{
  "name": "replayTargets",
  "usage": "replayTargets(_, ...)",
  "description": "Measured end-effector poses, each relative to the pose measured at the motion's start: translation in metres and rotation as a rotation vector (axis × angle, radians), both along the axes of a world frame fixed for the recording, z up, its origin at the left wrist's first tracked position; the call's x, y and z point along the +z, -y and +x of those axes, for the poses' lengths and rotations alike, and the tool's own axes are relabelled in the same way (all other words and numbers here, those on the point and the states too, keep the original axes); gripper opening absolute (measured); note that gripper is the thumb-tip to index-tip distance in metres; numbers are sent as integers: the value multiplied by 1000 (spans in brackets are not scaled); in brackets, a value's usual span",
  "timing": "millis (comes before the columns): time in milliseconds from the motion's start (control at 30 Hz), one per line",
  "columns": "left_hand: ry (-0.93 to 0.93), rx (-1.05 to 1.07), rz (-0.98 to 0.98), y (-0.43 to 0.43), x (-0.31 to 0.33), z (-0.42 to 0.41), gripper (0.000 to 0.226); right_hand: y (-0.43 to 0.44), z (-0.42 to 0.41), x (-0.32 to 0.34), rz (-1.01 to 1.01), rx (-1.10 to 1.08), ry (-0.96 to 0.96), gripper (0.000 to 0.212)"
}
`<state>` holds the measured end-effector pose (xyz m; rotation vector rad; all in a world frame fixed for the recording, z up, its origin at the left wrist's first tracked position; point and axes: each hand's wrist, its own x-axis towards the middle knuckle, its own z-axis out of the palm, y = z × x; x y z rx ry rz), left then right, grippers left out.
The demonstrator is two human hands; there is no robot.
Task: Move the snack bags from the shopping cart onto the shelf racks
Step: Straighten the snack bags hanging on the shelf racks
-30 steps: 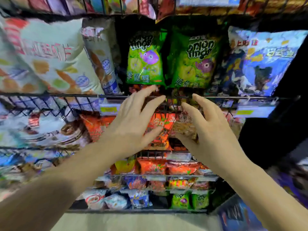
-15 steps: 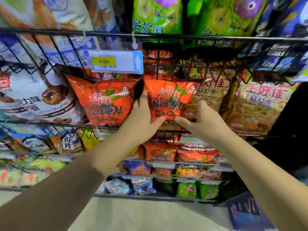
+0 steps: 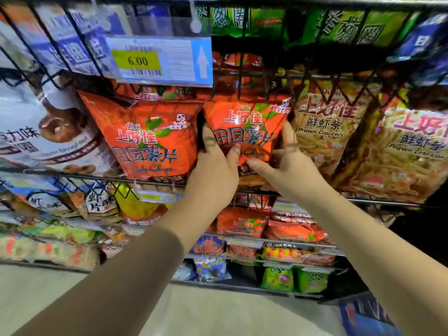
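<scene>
**Chip bag held by both edges on the middle rack**

The chip bag (image 3: 247, 122) is gripped from both sides. The left hand (image 3: 213, 166) is curled round its left edge, thumb laid on the front. The right hand (image 3: 287, 163) is wrapped round the lower right edge, thumb pressed on the front near the bottom corner. The bag stands upright on the middle rack (image 3: 72, 174), between a twin bag (image 3: 150, 141) just beside it on the left and the prawn bags (image 3: 324, 132) on the right.

The chip bag is judged to be light and puffed with air, its film soft, glossy and probably slippery. The contents are brittle, so squeezing the belly is best avoided. The side seams and lower corners, where it is now held, are judged the safest places to grip; the top seam would also serve.

On the orange front "上好佳" and "田园薯片" can be read. A script line below is partly covered by the thumbs; on the twin bag it appears to end in "Chip". The strip along the bottom is too blurred to be read.

The prawn bags are marked "上好佳", "鲜虾条" and "Prawn Crackers". A price tag (image 3: 157, 60) clipped to the rack above shows "6.00" on yellow, a barcode and a white up-arrow. Green bags (image 3: 278, 278) on the lowest rack carry writing that looks like "rings".
</scene>
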<state>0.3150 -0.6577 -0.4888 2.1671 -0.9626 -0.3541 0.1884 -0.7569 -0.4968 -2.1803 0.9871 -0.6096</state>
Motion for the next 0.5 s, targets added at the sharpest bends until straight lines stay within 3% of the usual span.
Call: replayTargets(500, 70, 1, 83, -8, 3, -25, 84, -2, -22, 0, -49, -7, -244, 114)
